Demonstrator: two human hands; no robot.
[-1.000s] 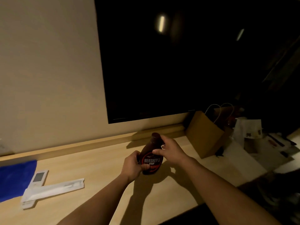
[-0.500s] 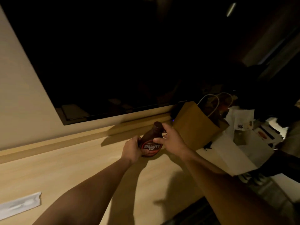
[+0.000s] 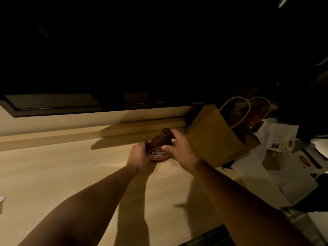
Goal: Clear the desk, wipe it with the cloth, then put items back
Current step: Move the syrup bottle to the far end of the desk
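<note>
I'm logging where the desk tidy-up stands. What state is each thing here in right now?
Syrup bottle: capped, tilted, held by both hands at the desk.
Left hand: gripping the bottle's side.
Right hand: gripping the bottle's other side.
Paper bag: open at the top, leaning, handles up.
Television: screen dark.
Desk: mostly bare in front of the hands.
</note>
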